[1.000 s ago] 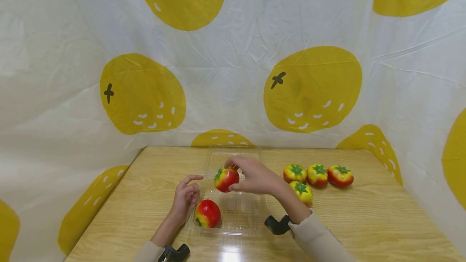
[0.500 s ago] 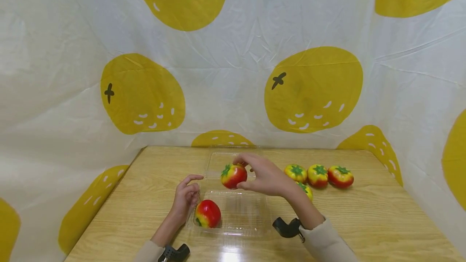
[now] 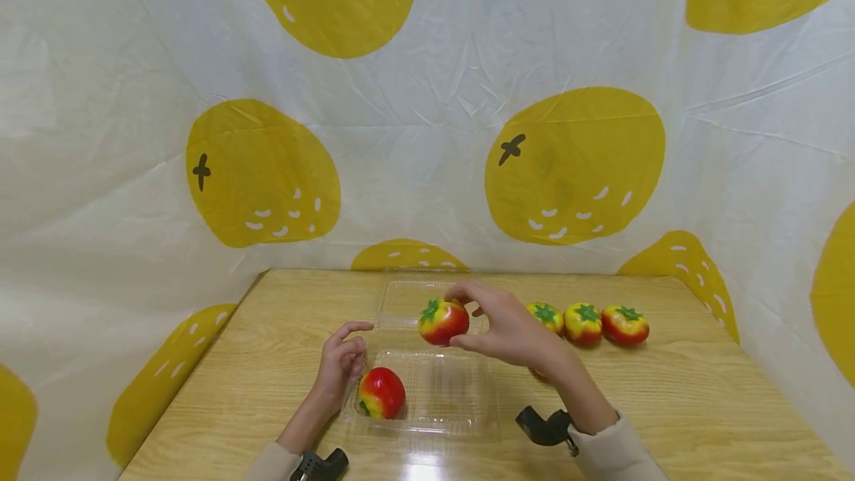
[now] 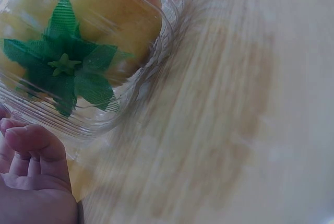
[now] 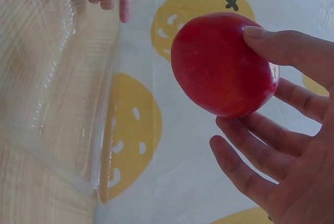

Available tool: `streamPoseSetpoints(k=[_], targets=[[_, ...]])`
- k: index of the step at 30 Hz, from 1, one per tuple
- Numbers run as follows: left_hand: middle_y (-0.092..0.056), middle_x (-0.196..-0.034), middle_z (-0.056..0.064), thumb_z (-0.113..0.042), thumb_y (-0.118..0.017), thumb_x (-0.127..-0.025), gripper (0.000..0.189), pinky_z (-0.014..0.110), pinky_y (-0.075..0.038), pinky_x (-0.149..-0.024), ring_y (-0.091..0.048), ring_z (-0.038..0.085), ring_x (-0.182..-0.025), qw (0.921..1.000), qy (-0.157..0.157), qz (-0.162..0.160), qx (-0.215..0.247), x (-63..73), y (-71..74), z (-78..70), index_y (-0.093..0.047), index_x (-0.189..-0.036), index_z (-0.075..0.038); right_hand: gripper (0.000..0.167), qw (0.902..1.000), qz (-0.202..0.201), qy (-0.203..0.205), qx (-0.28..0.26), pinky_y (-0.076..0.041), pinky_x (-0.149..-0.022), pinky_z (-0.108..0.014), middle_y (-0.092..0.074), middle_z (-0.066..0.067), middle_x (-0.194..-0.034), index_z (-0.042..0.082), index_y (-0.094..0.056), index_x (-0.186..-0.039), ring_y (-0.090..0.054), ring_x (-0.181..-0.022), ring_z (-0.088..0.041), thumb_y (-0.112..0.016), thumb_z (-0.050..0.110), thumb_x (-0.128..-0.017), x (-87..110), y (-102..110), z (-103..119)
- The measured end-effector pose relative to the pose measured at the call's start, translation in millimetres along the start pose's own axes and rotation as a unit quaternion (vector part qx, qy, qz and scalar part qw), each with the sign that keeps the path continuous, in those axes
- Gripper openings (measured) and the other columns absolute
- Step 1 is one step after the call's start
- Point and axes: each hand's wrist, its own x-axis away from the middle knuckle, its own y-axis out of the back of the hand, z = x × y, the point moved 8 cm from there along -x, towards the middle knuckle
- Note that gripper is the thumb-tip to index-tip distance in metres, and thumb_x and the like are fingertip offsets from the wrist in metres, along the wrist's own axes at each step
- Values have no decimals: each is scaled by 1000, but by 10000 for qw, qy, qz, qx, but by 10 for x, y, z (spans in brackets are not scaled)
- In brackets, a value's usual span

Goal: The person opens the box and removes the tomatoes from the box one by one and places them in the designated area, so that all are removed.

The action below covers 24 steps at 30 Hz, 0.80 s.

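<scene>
My right hand (image 3: 506,329) pinches a red and yellow persimmon (image 3: 444,322) with a green leafy top, thumb on one side and fingers on the other. In the right wrist view its smooth red underside (image 5: 222,67) faces the camera. It is held up over the back part of a clear plastic clamshell box (image 3: 447,392). A second persimmon (image 3: 382,393) lies on its side in the box's left front corner, its leaves (image 4: 63,65) showing through the wall. My left hand (image 3: 341,362) rests beside the box's left edge, index finger extended, the others loosely bent.
Several more persimmons, such as the rightmost one (image 3: 625,325), stand on the wooden table (image 3: 695,392) to the right; my right forearm partly hides some. The box's lid (image 3: 401,299) lies opened toward the back. A fruit-print cloth (image 3: 427,169) hangs behind the table.
My right hand has moved right and slightly up with the persimmon, its leafy top turning more upward. The left hand and the persimmon in the box have stayed put.
</scene>
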Motion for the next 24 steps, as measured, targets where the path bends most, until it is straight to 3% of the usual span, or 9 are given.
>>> streamPoseSetpoints(k=[4, 10, 17, 24], targets=[[-47, -60, -8, -2, -45, -98, 27, 15, -33, -40, -39, 3, -44, 10000, -27, 56, -24, -3, -2, 0, -60, -120, -5, 50, 9999, -89, -48, -92, -59, -91, -38, -70, 2, -123, 14, -63, -129, -67, -108, -17, -85, 16, -83, 53, 40, -26], [-46, -60, -10, 0, -44, -96, 29, 15, -32, -40, -37, 1, -44, 9999, -55, 97, -11, -9, -5, 4, -60, -120, -6, 54, 9995, -195, -115, -206, -60, -92, -34, -69, -1, -128, 13, -61, -132, -69, -108, -19, -85, 16, -83, 133, 103, -49], [-47, -59, -10, 2, -44, -96, 29, 15, -32, -40, -39, 0, -44, 9999, -78, 107, 16, -1, -10, 2, -61, -119, -4, 60, 9990, -383, -44, -209, -60, -92, -44, -68, -5, -133, 10, -58, -138, -70, -109, -22, -85, 17, -84, 229, 180, -83], [-47, -59, -9, 2, -44, -96, 30, 15, -32, -40, -38, 1, -44, 9998, -107, 149, 59, -2, -9, -2, -59, -122, 0, 62, 9981, -590, 164, -35, -62, -87, -33, -65, -3, -135, 14, -60, -141, -68, -112, -21, -85, 14, -84, 326, 236, -93]])
